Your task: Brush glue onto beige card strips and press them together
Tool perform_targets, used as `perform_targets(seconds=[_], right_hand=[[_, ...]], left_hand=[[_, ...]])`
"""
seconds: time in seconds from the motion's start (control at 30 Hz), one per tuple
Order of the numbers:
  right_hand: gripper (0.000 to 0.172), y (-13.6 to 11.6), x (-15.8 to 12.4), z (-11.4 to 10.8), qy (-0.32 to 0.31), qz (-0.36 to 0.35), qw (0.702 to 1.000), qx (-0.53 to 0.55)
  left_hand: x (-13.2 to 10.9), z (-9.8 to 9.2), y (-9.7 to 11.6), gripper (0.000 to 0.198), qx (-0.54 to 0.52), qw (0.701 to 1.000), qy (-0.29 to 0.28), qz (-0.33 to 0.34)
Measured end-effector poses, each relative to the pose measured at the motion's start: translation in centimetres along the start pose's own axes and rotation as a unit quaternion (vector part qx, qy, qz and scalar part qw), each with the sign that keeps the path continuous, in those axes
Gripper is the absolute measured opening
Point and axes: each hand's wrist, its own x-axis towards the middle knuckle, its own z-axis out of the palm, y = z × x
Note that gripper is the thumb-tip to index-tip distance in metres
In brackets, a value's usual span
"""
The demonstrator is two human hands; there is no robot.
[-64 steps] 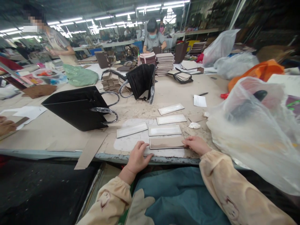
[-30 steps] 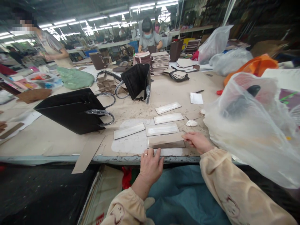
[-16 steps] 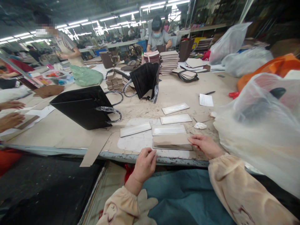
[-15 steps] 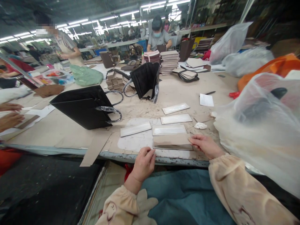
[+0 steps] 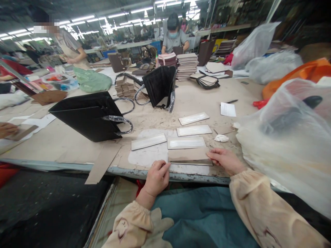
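Near the table's front edge lies a tan cardboard strip (image 5: 186, 155) over a dark-edged panel (image 5: 191, 163). My right hand (image 5: 227, 159) pinches the strip's right end between thumb and fingertips. At the near left corner, my left hand (image 5: 157, 177) is closed, thumb and forefinger gripping the edge there. Just behind is a panel with a white, shiny face (image 5: 186, 143). Similar pale panels lie around it: one to the left (image 5: 148, 141) and two farther back, the nearer one (image 5: 194, 130) and the farther one (image 5: 193, 118).
Two black handbags (image 5: 86, 117) with wrapped handles stand beyond to the left. A loose strip (image 5: 103, 165) overhangs the front edge. Clear plastic bags (image 5: 284, 137) bulge at the right. A crumpled white tissue (image 5: 221, 138) lies nearby. A co-worker's hand (image 5: 8, 130) works at far left.
My left hand has shifted slightly up to the strip's near corner. The strip's right end has moved a little left with my right hand. One co-worker hand at far left has left view.
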Motion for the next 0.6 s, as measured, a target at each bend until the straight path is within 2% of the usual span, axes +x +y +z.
perform_targets(seconds=[0.2, 0.6], right_hand=[[0.024, -0.13, -0.11, -0.02, -0.003, -0.001, 1.0, -0.006], [0.022, 0.55, 0.32, -0.25, 0.01, -0.001, 0.998, -0.065]], left_hand=[[0.21, -0.11, 0.14, 0.034, 0.027, 0.999, -0.022, 0.0], [0.24, -0.22, 0.26, 0.035, 0.038, 0.999, -0.024, 0.005]])
